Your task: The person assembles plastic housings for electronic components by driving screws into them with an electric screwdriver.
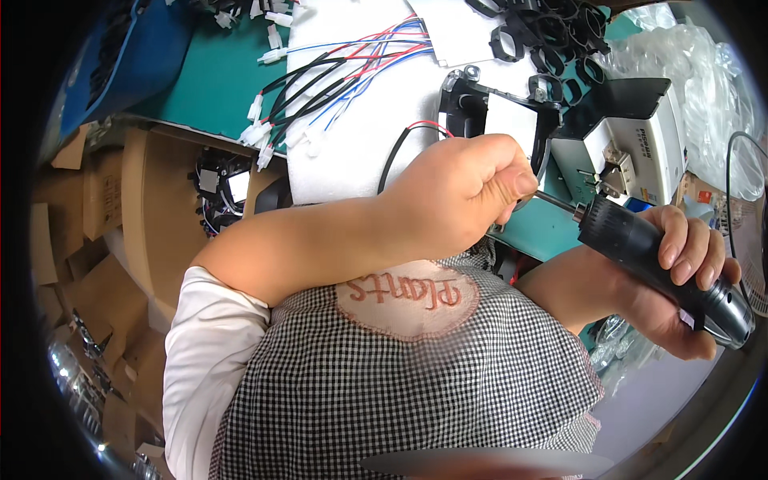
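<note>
My right hand (684, 276) is wrapped round a black electric screwdriver (620, 228), tilted with its bit (554, 203) pointing up and to the left. The bit's tip ends at the thumb of my left hand (468, 188), where the fingers are closed in a pinch. Whatever they hold is hidden. Just beyond my left hand lies a black plastic frame (460, 104) with metal fittings at its corners and a white inner face. A red and black cable (394, 152) runs from beside it toward me. My left forearm crosses in front of my checked apron.
White foam (344, 172) lies on the green table (204, 80), with wire bundles (352, 64) ending in white connectors. Black rings (548, 60) are heaped at the back. A white and black box (640, 152), clear plastic bags (688, 72), a blue bin (132, 72) and cardboard boxes (160, 208) surround the work.
</note>
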Demonstrator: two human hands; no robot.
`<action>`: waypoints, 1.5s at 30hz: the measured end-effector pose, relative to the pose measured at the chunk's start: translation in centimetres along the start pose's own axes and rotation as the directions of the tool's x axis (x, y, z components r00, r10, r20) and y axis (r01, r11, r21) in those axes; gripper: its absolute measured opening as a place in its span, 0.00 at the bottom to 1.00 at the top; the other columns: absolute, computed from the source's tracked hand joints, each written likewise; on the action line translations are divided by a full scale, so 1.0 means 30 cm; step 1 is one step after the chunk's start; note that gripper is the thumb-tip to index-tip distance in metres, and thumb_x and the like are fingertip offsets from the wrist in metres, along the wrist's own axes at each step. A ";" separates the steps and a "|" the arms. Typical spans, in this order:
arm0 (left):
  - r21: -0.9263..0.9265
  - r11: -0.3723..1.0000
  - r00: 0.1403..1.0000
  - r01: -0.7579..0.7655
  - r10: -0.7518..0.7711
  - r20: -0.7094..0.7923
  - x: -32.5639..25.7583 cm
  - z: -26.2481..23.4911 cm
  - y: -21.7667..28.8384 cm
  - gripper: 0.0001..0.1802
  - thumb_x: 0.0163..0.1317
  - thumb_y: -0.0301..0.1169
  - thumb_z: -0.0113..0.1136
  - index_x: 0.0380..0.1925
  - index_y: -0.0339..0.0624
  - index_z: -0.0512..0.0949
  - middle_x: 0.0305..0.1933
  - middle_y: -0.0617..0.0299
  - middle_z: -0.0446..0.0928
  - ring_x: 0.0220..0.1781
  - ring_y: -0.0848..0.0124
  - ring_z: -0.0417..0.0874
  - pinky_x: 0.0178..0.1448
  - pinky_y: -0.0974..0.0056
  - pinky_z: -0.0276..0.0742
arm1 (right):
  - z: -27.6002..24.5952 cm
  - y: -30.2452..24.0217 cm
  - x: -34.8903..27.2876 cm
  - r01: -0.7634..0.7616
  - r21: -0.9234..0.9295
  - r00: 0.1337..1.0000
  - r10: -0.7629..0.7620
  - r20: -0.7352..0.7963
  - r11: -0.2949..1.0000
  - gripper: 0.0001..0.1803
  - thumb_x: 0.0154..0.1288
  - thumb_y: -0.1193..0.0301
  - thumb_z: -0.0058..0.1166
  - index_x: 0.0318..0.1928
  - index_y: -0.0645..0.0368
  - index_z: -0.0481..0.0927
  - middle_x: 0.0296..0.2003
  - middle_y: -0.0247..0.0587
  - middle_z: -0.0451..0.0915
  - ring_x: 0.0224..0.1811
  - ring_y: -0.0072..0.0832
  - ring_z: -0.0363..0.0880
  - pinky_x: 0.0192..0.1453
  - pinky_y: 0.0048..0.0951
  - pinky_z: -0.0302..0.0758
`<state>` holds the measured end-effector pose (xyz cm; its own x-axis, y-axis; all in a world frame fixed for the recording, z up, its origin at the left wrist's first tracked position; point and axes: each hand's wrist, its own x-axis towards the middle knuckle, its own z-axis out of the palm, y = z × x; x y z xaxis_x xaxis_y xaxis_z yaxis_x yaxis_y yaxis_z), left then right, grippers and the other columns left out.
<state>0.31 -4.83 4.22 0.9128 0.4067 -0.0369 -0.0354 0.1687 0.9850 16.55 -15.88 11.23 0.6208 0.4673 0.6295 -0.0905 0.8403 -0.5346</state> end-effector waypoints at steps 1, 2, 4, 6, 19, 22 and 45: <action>0.004 1.000 1.000 0.003 -0.003 0.001 0.000 0.002 -0.001 0.18 0.73 0.42 0.44 0.33 0.38 0.72 0.21 0.67 0.70 0.18 0.81 0.68 0.23 0.75 0.67 | 0.003 -0.001 0.001 0.004 -0.006 1.000 -0.004 0.013 1.000 0.32 0.41 0.51 0.69 0.41 0.61 0.77 0.28 0.34 0.76 0.24 0.24 0.77 0.28 0.24 0.75; -0.043 0.999 1.000 0.026 -0.026 0.008 0.001 0.003 -0.002 0.18 0.73 0.42 0.44 0.33 0.39 0.72 0.21 0.67 0.70 0.18 0.81 0.67 0.23 0.75 0.67 | 0.006 -0.002 0.000 0.009 -0.012 1.000 -0.008 0.027 1.000 0.32 0.41 0.50 0.69 0.41 0.61 0.77 0.28 0.34 0.76 0.24 0.24 0.78 0.28 0.24 0.75; -0.085 0.995 0.999 0.050 -0.049 0.018 0.003 -0.001 -0.001 0.18 0.73 0.42 0.43 0.33 0.39 0.71 0.20 0.67 0.70 0.18 0.81 0.67 0.23 0.75 0.67 | 0.005 -0.003 0.003 0.007 -0.013 0.999 -0.006 0.038 1.000 0.33 0.41 0.49 0.68 0.42 0.61 0.77 0.28 0.34 0.76 0.24 0.24 0.77 0.28 0.24 0.75; -0.328 0.912 0.967 0.245 -0.205 0.152 0.006 -0.010 0.007 0.18 0.73 0.42 0.44 0.32 0.38 0.71 0.21 0.67 0.70 0.18 0.81 0.67 0.22 0.75 0.66 | 0.005 -0.005 0.004 0.010 -0.017 0.999 -0.009 0.048 1.000 0.33 0.42 0.48 0.68 0.42 0.61 0.77 0.28 0.34 0.76 0.25 0.24 0.77 0.28 0.25 0.75; 0.162 0.981 0.982 -0.105 0.077 0.172 0.011 -0.048 0.066 0.15 0.71 0.37 0.48 0.40 0.36 0.77 0.29 0.61 0.78 0.28 0.76 0.77 0.32 0.72 0.75 | -0.024 -0.024 0.038 -0.106 0.087 0.977 0.087 0.192 0.991 0.35 0.45 0.52 0.69 0.49 0.62 0.75 0.35 0.35 0.75 0.31 0.25 0.76 0.32 0.27 0.74; 0.323 0.844 0.887 -0.428 0.462 -0.032 0.035 -0.056 0.023 0.16 0.69 0.34 0.50 0.52 0.38 0.76 0.47 0.55 0.78 0.45 0.71 0.78 0.49 0.67 0.76 | -0.021 -0.004 0.022 -0.055 -0.029 0.975 0.060 0.212 0.998 0.35 0.47 0.49 0.68 0.49 0.61 0.75 0.36 0.36 0.75 0.32 0.27 0.76 0.33 0.29 0.75; 0.776 0.602 0.940 -0.188 0.339 -0.036 0.062 -0.124 -0.109 0.39 0.42 0.40 0.75 0.54 0.42 0.69 0.68 0.54 0.59 0.66 0.50 0.64 0.66 0.52 0.66 | -0.001 0.157 0.012 -0.027 -0.240 0.934 0.110 0.340 0.970 0.44 0.54 0.33 0.51 0.58 0.55 0.67 0.35 0.41 0.74 0.27 0.31 0.75 0.27 0.32 0.71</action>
<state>0.61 -1.28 0.31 0.8314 0.4716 0.2937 0.1227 -0.6714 0.7308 16.37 -11.76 8.91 0.3055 0.6223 0.7207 0.0821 0.7369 -0.6710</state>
